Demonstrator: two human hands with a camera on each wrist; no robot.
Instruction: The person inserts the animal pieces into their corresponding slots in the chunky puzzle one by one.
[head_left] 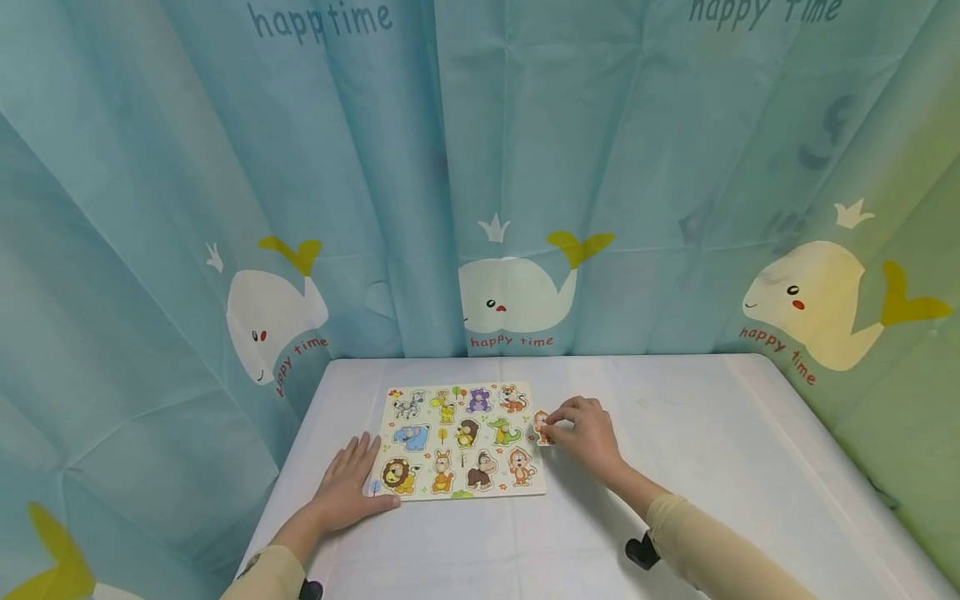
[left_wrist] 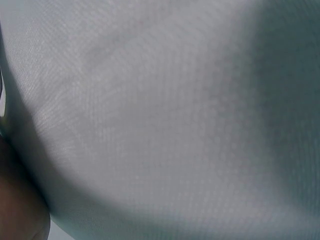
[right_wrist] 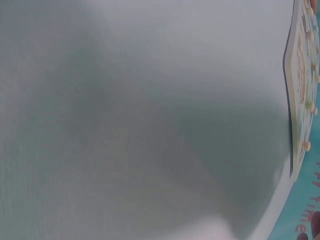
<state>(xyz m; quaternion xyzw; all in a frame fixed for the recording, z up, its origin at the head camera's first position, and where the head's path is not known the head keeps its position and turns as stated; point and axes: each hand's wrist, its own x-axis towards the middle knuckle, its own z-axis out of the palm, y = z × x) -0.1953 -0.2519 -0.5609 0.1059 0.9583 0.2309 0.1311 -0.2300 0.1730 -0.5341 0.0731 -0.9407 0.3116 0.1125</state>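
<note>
A wooden peg puzzle board (head_left: 442, 420) with colourful animals lies on the table. My left hand (head_left: 348, 487) lies at its left edge, fingers extended and thumb by the lower left corner. At the board's right edge my right hand (head_left: 587, 435) pinches an orange-and-white animal puzzle piece (head_left: 540, 425) between thumb and fingers. Which animal it is, I cannot tell for sure. The right wrist view catches the puzzle board (right_wrist: 295, 100) edge-on, with small round knobs standing up from it. Mostly blurred white cloth fills the left wrist view, with part of the left hand (left_wrist: 20, 195) at its corner.
A white cloth covers the table (head_left: 697, 433). Behind and beside it hangs a blue-green curtain (head_left: 397, 167) printed with whales. Dark straps show under both wrists, the right one (head_left: 642, 551) with a heart-like shape.
</note>
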